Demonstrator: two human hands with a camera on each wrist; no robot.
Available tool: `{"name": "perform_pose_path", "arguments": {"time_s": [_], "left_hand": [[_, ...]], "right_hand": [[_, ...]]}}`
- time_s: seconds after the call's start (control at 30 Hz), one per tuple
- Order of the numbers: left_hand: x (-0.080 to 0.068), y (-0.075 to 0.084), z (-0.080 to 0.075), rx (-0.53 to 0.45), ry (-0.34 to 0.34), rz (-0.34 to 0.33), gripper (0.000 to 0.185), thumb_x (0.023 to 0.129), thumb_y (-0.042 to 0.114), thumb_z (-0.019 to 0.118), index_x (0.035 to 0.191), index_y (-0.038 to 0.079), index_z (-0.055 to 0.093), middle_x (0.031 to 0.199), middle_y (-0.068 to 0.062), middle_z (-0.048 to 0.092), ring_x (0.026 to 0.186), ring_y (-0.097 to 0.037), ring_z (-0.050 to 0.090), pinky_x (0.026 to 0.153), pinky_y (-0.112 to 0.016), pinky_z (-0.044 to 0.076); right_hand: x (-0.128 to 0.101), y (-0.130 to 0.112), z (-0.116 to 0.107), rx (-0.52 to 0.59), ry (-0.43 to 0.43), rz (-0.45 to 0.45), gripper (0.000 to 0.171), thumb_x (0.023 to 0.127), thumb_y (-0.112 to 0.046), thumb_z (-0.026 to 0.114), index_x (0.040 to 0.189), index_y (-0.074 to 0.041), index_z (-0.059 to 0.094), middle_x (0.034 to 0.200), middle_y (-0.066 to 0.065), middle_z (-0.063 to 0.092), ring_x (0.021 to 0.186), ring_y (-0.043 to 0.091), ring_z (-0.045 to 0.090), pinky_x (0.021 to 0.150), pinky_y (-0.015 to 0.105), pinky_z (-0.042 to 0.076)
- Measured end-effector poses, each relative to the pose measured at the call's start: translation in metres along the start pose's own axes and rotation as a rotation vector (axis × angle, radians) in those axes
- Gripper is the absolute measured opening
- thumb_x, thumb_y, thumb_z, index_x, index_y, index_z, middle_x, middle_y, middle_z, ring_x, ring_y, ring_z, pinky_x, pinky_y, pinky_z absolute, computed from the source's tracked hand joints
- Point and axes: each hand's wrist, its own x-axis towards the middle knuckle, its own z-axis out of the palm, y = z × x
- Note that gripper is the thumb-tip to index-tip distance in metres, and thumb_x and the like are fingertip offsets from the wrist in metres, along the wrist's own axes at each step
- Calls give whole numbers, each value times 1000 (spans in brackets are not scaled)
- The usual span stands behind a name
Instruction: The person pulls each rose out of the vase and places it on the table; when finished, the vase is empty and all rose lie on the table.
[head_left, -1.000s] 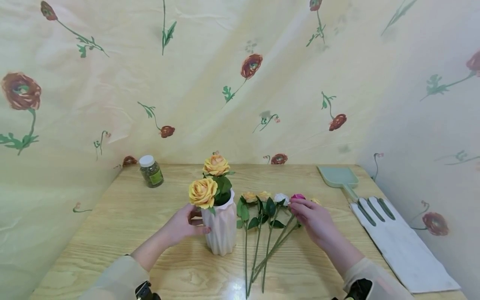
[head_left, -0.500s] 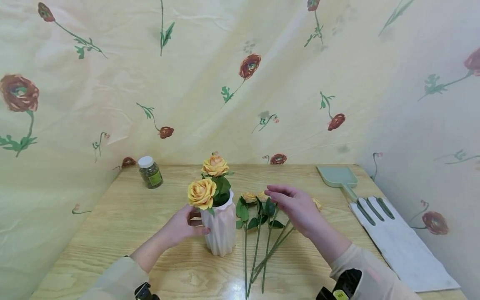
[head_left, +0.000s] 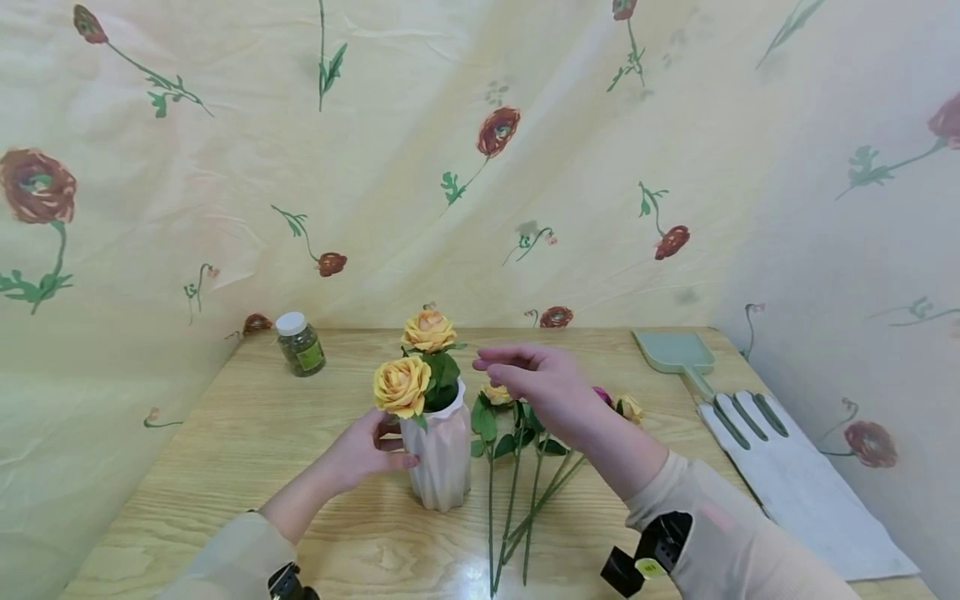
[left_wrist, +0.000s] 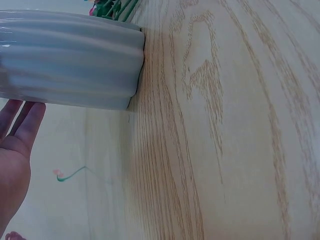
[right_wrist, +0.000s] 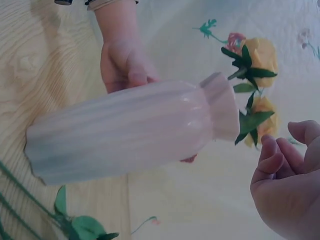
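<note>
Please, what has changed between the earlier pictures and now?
The right hand moved left, from the magenta flower toward the vase; it holds nothing visible. The left hand stayed on the vase, and the two yellow roses stayed in it.

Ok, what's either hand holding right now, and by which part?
The left hand holds the vase by its side, around mid-height; the right hand holds nothing visible.
</note>
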Motion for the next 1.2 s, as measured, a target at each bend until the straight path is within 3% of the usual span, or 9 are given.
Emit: {"name": "perform_pose_path", "arguments": {"time_s": [0.17, 0.37, 0.67, 0.83, 1.03, 1.2], "left_hand": [[0, 0, 0, -16, -9, 15, 74, 69, 23, 73, 129, 11, 32, 120, -14, 43, 107, -30, 46, 86, -35, 44], [0, 2, -1, -35, -11, 20, 74, 69, 20, 73, 129, 11, 31, 121, -14, 43, 107, -29, 46, 87, -36, 43], [-3, 9, 0, -39, -17, 6, 73, 70, 17, 72, 129, 9, 31, 119, -15, 43, 107, -31, 46, 86, -36, 44], [-5, 18, 1, -36, -20, -7, 72, 71, 14, 72, 130, 7, 30, 120, -16, 42, 107, -34, 45, 87, -39, 42], [1, 2, 0, -62, -22, -6, 74, 71, 14, 72, 131, 10, 29, 122, -14, 41, 108, -32, 44, 88, -42, 41], [-4, 17, 2, -66, -25, -7, 72, 71, 12, 72, 130, 8, 30, 121, -16, 40, 109, -35, 43, 88, -43, 40]], "right_hand": [[5, -9, 13, -69, -78, -44, 33, 82, -22, 59, 111, -8, 58, 108, 5, 59, 97, 23, 53, 76, 31, 43], [9, -14, 22, -110, -147, -36, 33, 83, -24, 58, 113, -10, 57, 110, 2, 58, 97, 22, 54, 88, 40, 40], [5, -35, 31, -219, -135, -1, 32, 86, -15, 54, 117, -7, 54, 113, 3, 57, 100, 17, 52, 90, 38, 39], [18, -19, 26, -274, -98, 43, 30, 83, -27, 57, 112, -18, 59, 108, -4, 58, 101, 11, 50, 88, 38, 40], [27, -11, 27, -334, -61, 83, 33, 79, -33, 61, 110, -21, 59, 108, -7, 56, 103, 9, 48, 87, 36, 41], [31, -15, 31, -378, -67, 78, 27, 79, -29, 62, 105, -21, 62, 104, -7, 58, 98, 9, 52, 85, 34, 42]]}}
